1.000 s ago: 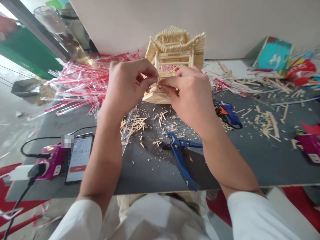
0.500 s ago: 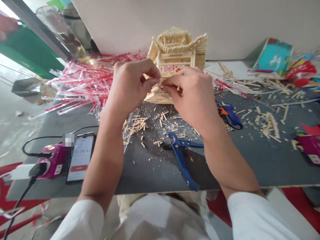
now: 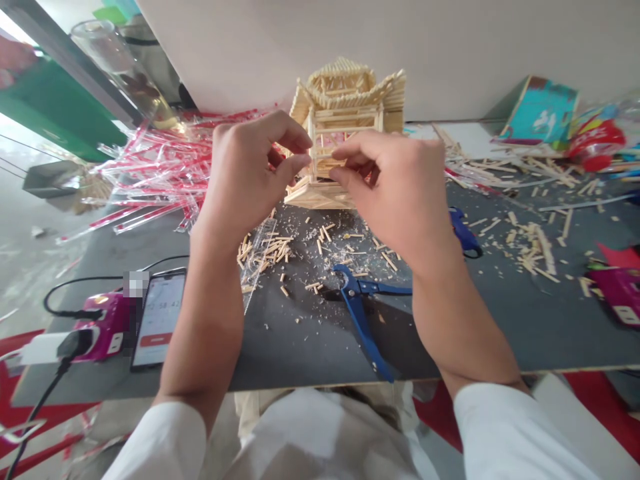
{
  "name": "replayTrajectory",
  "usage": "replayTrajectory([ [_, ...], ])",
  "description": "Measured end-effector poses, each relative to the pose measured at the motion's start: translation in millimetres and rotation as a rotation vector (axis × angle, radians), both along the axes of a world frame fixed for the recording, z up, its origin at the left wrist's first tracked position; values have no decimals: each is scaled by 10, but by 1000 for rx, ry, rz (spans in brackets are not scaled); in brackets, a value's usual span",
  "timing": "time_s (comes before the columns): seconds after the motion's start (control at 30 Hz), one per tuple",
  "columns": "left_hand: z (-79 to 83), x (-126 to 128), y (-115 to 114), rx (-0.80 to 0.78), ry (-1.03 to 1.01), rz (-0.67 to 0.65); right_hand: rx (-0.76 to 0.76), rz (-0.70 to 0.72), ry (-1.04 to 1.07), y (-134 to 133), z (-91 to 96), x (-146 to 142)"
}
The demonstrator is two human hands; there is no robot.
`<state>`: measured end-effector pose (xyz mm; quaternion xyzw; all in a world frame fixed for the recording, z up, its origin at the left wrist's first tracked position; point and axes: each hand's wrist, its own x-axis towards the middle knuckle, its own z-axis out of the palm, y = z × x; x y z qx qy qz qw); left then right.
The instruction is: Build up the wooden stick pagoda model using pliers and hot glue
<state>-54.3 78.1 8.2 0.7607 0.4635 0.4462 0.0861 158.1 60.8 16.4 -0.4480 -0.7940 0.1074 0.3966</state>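
A small pavilion model (image 3: 345, 100) of thin wooden sticks, with an upswept roof, stands at the back of the dark table. At its front left post is my left hand (image 3: 255, 170), thumb and forefinger slightly apart and no piece visible between them. My right hand (image 3: 395, 180) hovers before the model's front, its fingers curled and a small gap between thumb and forefinger. The hands partly cover the model's middle. Nearer to me lies a blue-handled cutter (image 3: 357, 303), spread apart, among short cut sticks (image 3: 273, 250) and crumbs.
Red-and-clear plastic wrappers (image 3: 155, 167) are heaped at left. A phone (image 3: 159, 320) and a purple power strip (image 3: 107, 323) lie at front left. Right of my arm is a blue glue gun (image 3: 465, 233), partly hidden. Stick scraps (image 3: 540, 250) and a turquoise box (image 3: 545, 110) are farther right.
My hands have drawn apart: the left has shifted left, the right has moved right. The gaps between thumb and forefinger have widened. The view has shifted slightly.
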Motion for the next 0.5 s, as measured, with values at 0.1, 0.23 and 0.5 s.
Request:
replayTrajectory([
  [0.1,71,15,-70,93,-47,-38,-35,62,178,-21,83,134],
  [0.23,141,112,-178,55,-145,-156,-132,85,347,-39,158,262],
  [0.5,133,331,-278,162,-113,-272,-339,262,543,-84,181,269],
])
